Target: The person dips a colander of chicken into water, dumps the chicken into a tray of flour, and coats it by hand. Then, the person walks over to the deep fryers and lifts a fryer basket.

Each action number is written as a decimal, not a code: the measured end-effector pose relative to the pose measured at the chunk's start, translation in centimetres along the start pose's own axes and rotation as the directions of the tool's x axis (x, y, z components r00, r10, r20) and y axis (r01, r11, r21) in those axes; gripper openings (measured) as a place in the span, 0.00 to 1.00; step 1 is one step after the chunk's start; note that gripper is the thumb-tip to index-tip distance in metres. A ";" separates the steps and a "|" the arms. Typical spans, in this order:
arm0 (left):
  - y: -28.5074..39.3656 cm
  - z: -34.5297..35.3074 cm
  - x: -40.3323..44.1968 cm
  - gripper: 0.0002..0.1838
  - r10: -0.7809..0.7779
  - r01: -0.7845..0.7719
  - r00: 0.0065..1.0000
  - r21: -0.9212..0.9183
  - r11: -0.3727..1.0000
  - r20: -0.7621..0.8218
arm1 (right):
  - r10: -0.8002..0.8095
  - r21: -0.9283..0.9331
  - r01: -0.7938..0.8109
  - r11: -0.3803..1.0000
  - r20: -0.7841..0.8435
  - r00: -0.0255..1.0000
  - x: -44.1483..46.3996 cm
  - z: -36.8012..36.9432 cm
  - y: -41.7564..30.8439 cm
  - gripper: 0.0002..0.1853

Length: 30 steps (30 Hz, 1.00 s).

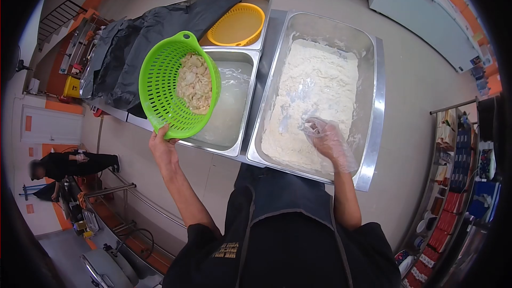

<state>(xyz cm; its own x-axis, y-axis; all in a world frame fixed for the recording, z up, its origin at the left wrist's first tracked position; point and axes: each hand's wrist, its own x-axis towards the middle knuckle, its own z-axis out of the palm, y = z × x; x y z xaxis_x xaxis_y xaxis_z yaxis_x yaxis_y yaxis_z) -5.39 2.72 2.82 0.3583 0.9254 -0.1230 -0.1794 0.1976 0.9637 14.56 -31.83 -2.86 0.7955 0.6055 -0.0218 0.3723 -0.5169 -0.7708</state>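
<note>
My left hand (164, 146) grips the near rim of a green perforated basket (160, 82), which is tilted over a metal pan of cloudy liquid (226, 112). Pale, wet pieces (195, 84) lie against the basket's right side. My right hand (324, 137), in a clear plastic glove, is low over the white flour (314, 85) in the large metal tray (373, 101). Its fingers are curled together at the flour's surface, and what they may hold is hidden.
A yellow basket (237, 25) sits in the pan behind the green one. Dark plastic sheeting (133, 48) covers the back left. A person in dark clothes (74, 165) is at the far left. A white chest freezer (421, 16) stands back right, shelves (448, 181) at right.
</note>
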 end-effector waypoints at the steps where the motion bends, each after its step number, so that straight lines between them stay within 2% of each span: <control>1: -0.2 0.2 -0.1 0.12 -0.007 0.006 1.000 -0.004 1.000 -0.012 | -0.007 -0.003 0.007 1.000 0.014 1.000 0.1 0.0 0.1 0.11; 4: -2.0 0.0 -0.1 0.12 -0.031 0.032 0.998 0.004 0.999 -0.046 | -0.028 0.047 0.028 0.998 0.002 1.000 -0.2 -0.1 -0.4 0.12; 10: -4.8 0.0 -0.8 0.13 -0.073 0.079 0.987 0.037 0.996 -0.144 | -0.041 0.014 0.041 0.999 -0.036 0.999 -0.7 0.6 1.1 0.12; 16: -6.7 -0.2 -1.3 0.12 -0.073 0.079 0.982 0.031 0.996 -0.173 | -0.022 0.034 0.022 0.999 -0.020 1.000 -0.9 0.5 1.1 0.13; 25: -7.0 -0.9 -1.8 0.12 -0.081 0.069 0.988 -0.089 0.994 -0.135 | 0.027 -0.017 -0.027 0.999 0.029 0.999 -0.7 0.4 0.5 0.12; 28: -7.5 -1.4 -1.8 0.12 -0.058 0.040 0.990 -0.143 0.989 -0.129 | -0.024 -0.055 0.025 0.998 0.020 0.999 -0.5 0.5 0.6 0.11; 30: -7.7 -1.5 -1.9 0.12 -0.048 0.029 0.992 -0.149 0.988 -0.119 | 0.014 -0.069 -0.011 0.998 0.047 0.999 -0.5 0.3 0.3 0.12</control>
<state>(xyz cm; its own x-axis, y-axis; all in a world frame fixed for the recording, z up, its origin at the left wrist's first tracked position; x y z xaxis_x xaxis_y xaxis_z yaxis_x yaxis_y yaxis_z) -6.08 -0.08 -4.75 0.2547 0.9469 -0.1961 -0.3037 0.2708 0.9135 14.17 -32.09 -3.22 0.7770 0.6264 -0.0626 0.3960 -0.5637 -0.7249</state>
